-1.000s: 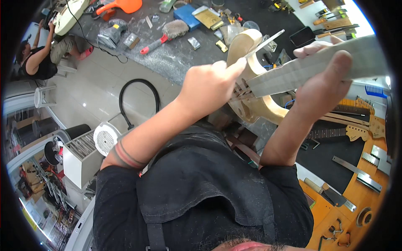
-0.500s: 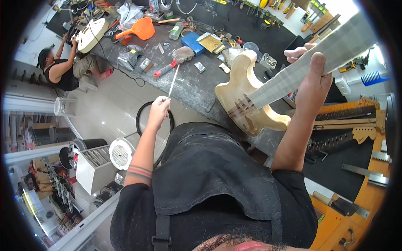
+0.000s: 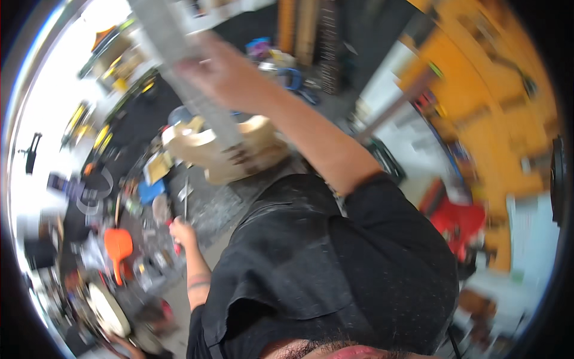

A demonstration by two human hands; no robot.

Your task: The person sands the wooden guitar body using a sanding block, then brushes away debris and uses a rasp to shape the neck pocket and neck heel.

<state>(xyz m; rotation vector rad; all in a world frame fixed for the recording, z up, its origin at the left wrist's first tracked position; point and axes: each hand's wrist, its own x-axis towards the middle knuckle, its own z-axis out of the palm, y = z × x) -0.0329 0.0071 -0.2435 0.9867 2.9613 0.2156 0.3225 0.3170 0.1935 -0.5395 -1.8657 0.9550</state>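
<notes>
My right hand (image 3: 218, 69) is closed around the neck of an electric guitar, smeared by motion. Grey tape-like wrapping covers the neck (image 3: 203, 113), while the body (image 3: 257, 140) is bare pale wood with two pointed horns and dark slots near the neck's end. The body hangs over or rests on the dark bench; which one I cannot tell. Lower left, my left hand (image 3: 184, 232) pinches a thin pale rod (image 3: 186, 200) that points away from me. A brush (image 3: 160, 209) with a red handle lies behind that hand, partly hidden by it.
On the dark bench stand an orange scoop (image 3: 118, 244), a blue box (image 3: 150, 191) and small clutter. Another person, blurred, is at the lower left beside a cream guitar body (image 3: 109, 308). Guitar necks (image 3: 329, 48) are at the top, with an orange wooden surface (image 3: 490, 90) to the right.
My view has swung to the right, so the bench and guitar now appear farther left, blurred. Both hands keep their holds on the guitar neck and the rod.
</notes>
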